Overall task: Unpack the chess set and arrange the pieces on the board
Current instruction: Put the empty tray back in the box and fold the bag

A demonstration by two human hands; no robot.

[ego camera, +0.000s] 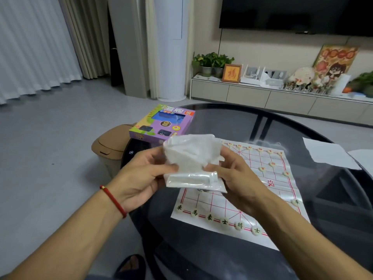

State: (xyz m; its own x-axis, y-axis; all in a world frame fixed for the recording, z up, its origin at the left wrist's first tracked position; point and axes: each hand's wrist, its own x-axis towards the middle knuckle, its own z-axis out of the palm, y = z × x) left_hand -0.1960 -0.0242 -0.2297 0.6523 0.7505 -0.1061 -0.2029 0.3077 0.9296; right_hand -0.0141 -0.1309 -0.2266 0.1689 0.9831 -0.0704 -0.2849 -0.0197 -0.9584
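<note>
A clear plastic bag [191, 158], crumpled and folded, is held above the table's left part. My left hand [145, 174] pinches its left side and my right hand [236, 174] grips its right side. Under the bag lies the paper chess board [270, 190] with red lines on the round dark glass table [302, 126]. Several round cream pieces [239, 226] stand in a row along the board's near edge, and several more pieces [272, 163] sit at the far end. The bag and my hands hide the board's middle left. The purple chess box [161, 123] lies at the table's far left edge.
A tan bin [109, 144] stands on the floor left of the table. White paper sheets [331, 156] lie at the table's right. A low cabinet [272, 98] with plants and ornaments runs along the far wall under a television [292, 13].
</note>
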